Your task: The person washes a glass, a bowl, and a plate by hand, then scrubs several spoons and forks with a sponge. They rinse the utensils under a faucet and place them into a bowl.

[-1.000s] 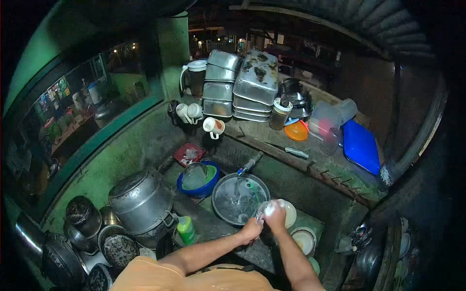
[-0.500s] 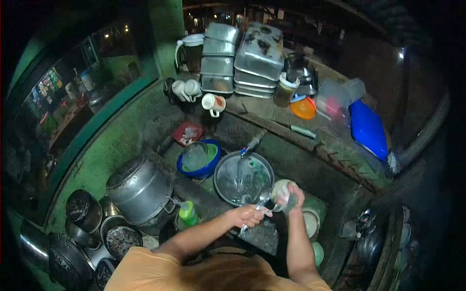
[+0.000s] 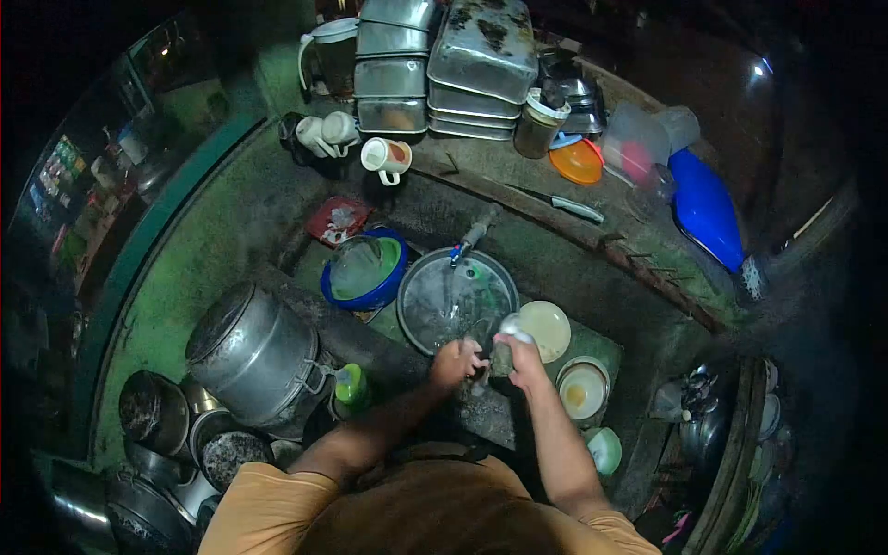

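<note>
My left hand [image 3: 455, 363] is at the near edge of a round metal basin [image 3: 421, 310], its fingers curled round something blurred that I cannot make out. Close beside it, my right hand [image 3: 524, 359] is closed on a small bundle with a shiny pale rounded top and a grey-green lower part, too blurred to name. A thin stream of water seems to fall from the blue-handled tap [image 3: 456, 254] into the basin. Just right of the basin lies a cream plate [image 3: 546, 331].
Stacked bowls [image 3: 583, 388] and a green bowl [image 3: 604, 450] stand at the right. Left are a blue basin [image 3: 375, 294], a large pot [image 3: 254, 356] and a green bottle [image 3: 351, 384]. A knife [image 3: 575, 208] and metal trays [image 3: 481, 51] lie on the ledge.
The view has shifted. My left hand has turned, and the spoon it held no longer shows clearly there. My right hand has moved down off the cream plate, closer to my left hand.
</note>
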